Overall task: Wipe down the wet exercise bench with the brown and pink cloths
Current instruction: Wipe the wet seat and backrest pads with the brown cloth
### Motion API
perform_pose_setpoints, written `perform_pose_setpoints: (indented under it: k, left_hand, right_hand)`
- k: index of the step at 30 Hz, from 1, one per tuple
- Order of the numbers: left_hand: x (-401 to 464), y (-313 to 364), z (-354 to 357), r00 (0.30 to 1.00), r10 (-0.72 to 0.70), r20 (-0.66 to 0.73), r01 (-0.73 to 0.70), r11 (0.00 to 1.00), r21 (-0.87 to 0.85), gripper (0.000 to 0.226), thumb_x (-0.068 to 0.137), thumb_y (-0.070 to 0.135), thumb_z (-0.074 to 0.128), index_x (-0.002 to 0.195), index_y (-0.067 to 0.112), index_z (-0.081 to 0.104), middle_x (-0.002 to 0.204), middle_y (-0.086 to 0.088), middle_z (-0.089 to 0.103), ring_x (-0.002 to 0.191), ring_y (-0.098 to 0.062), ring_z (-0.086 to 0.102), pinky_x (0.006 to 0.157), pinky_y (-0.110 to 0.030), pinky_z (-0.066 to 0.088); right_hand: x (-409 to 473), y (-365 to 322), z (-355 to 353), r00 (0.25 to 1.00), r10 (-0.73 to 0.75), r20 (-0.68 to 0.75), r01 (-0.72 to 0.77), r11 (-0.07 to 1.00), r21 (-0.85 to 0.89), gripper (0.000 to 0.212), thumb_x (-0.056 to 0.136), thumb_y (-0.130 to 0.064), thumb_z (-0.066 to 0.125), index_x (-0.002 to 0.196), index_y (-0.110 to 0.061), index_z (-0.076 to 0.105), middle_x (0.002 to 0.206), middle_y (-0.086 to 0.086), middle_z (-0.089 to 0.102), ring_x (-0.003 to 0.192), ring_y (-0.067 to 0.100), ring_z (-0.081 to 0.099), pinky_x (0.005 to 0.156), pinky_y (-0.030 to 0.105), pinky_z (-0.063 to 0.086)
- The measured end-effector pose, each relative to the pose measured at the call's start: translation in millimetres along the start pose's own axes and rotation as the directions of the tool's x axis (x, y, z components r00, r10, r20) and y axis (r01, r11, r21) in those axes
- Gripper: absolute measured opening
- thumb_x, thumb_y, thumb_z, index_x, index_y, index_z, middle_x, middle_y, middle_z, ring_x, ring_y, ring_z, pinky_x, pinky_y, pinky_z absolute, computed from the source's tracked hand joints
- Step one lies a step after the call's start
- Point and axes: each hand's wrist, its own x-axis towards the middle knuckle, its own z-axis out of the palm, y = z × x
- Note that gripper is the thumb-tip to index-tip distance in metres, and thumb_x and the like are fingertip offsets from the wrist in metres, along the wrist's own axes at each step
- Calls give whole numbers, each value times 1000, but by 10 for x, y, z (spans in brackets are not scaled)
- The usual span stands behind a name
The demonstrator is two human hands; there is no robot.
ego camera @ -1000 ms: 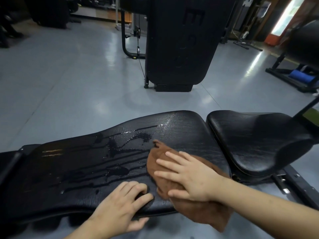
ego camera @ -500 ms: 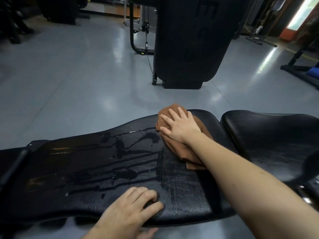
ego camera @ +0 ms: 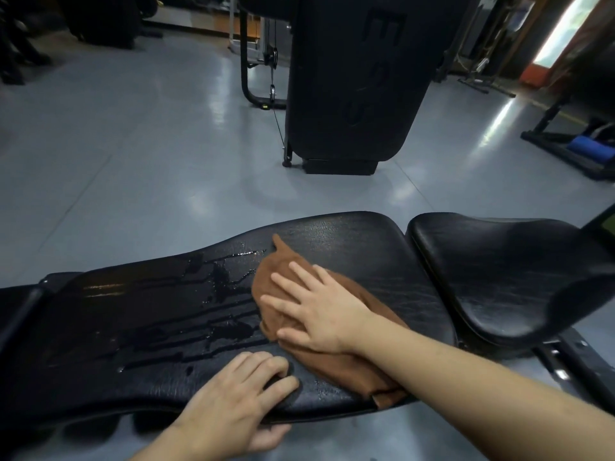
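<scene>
A black padded exercise bench runs across the lower frame, with streaks and puddles of water on its left half. A brown cloth lies on the long pad, near its middle. My right hand presses flat on the cloth with fingers spread, pointing left toward the water. My left hand grips the bench's near edge, fingers on top and thumb underneath. No pink cloth is in view.
The bench's separate seat pad sits to the right, with its metal frame below. A tall black machine stands on the grey floor behind. More gym equipment and a blue roll are at far right.
My right hand has pulled the brown cloth from the bench's far edge back toward me and slightly left, up against the water. My left hand has stayed on the near edge.
</scene>
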Motion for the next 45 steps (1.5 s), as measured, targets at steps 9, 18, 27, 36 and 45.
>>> perform_pose_setpoints:
  k: [9, 18, 27, 36, 45]
  left_hand:
    - [-20, 8, 9, 1000, -11, 4, 11, 1000, 29, 63, 69, 59, 72, 118, 23, 55, 109, -2, 59, 101, -22, 52, 94, -34, 40]
    - [-11, 11, 19, 1000, -14, -26, 14, 1000, 15, 61, 70, 59, 73, 116, 23, 55, 112, -2, 52, 100, -22, 51, 95, -34, 41]
    - [-13, -2, 47, 1000, -5, -29, 6, 999, 36, 59, 71, 60, 71, 115, 23, 55, 112, -1, 50, 100, -22, 50, 94, -34, 40]
    - [-25, 1, 49, 1000, 14, -27, -12, 997, 72, 58, 71, 57, 70, 115, 22, 55, 106, -3, 60, 99, -22, 51, 92, -34, 41]
    - [-33, -14, 68, 999, 23, -34, -20, 996, 88, 62, 71, 57, 71, 116, 18, 53, 111, -5, 50, 100, -25, 50, 94, -36, 41]
  right_hand:
    - [-838, 227, -4, 995, 97, -8, -97, 995, 31, 68, 95, -70, 29, 156, -40, 31, 167, 1, 23, 154, 35, 14, 120, 60, 20]
    - [-776, 644, -43, 942, 335, -6, -334, 942, 34, 77, 89, -78, 16, 157, -43, 25, 168, -1, 20, 155, 32, 12, 121, 56, 17]
    - [13, 1018, -58, 839, 540, 62, -542, 840, 19, 73, 94, -76, 14, 159, -43, 9, 170, 4, 1, 154, 39, -2, 121, 61, 10]
    - [168, 295, -114, 957, 272, 103, -269, 962, -40, 74, 95, -73, 8, 161, -38, 4, 170, 8, -4, 154, 40, -8, 121, 63, 5]
    - [-789, -324, 13, 991, 123, -55, -119, 990, 73, 75, 94, -72, 27, 156, -31, 33, 166, 11, 25, 153, 42, 15, 119, 64, 16]
